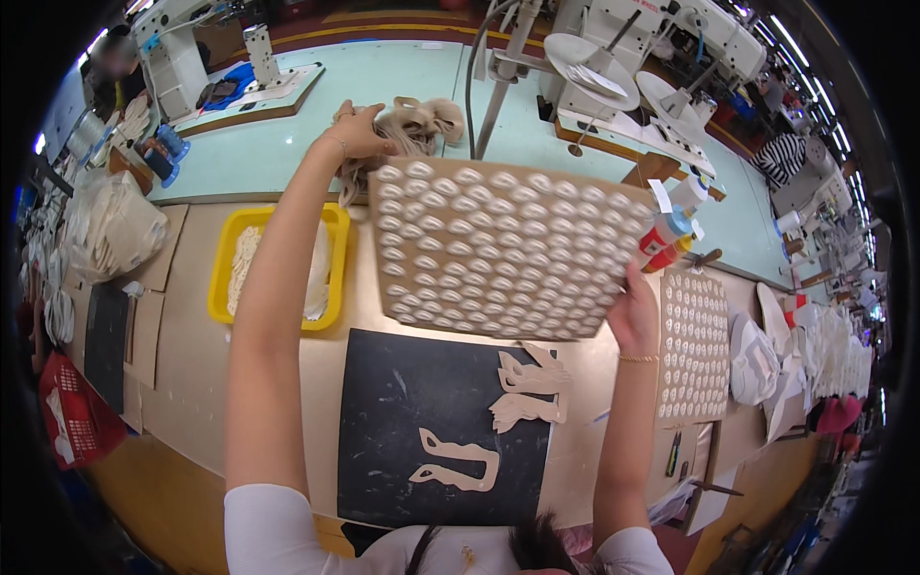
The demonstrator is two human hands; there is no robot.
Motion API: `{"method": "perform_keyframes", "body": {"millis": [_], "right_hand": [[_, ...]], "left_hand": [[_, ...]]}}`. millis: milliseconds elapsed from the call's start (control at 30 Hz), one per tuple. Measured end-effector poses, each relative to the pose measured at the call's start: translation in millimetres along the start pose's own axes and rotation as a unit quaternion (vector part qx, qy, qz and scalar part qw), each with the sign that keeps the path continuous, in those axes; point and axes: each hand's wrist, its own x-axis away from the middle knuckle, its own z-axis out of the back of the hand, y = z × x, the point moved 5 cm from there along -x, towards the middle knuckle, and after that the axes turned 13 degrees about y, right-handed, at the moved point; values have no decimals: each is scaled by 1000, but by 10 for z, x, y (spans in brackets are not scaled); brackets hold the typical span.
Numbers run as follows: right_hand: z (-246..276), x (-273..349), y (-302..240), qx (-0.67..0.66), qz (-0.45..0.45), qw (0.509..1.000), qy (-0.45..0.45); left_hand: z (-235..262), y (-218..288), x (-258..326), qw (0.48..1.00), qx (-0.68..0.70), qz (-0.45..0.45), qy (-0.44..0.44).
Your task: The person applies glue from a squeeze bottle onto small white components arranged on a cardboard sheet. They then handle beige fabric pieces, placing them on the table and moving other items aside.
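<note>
My right hand (632, 311) grips the lower right edge of a brown cardboard sheet (503, 249) covered in rows of small white oval pieces, holding it raised above the bench. My left hand (359, 132) is stretched far forward and closed on a bunch of beige cut pieces (417, 125) lying on the pale green table, just past the sheet's far left corner. Below the sheet lies a black mat (422, 422) with a beige cut shape (460, 465) on it. More beige shapes (527, 388) sit at the mat's upper right corner.
A yellow tray (222, 278) with white pieces stands left of my left arm. A second sheet of white ovals (692, 345) lies to the right, beside glue bottles (666, 240) and white stacked parts (767, 359). Sewing machines (613, 48) stand behind. A white bag (115, 230) sits at far left.
</note>
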Motion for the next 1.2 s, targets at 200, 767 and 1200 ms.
{"method": "perform_keyframes", "body": {"millis": [200,767,1200], "right_hand": [[-189,-169,405,75,-67,994,46],[-112,7,173,295,64,952,48],[10,-91,254,668,259,698,-22]], "left_hand": [[27,-40,188,974,-16,-67,214],[278,510,1504,952,216,-175,126],[56,456,1672,968,204,-122,77]]}}
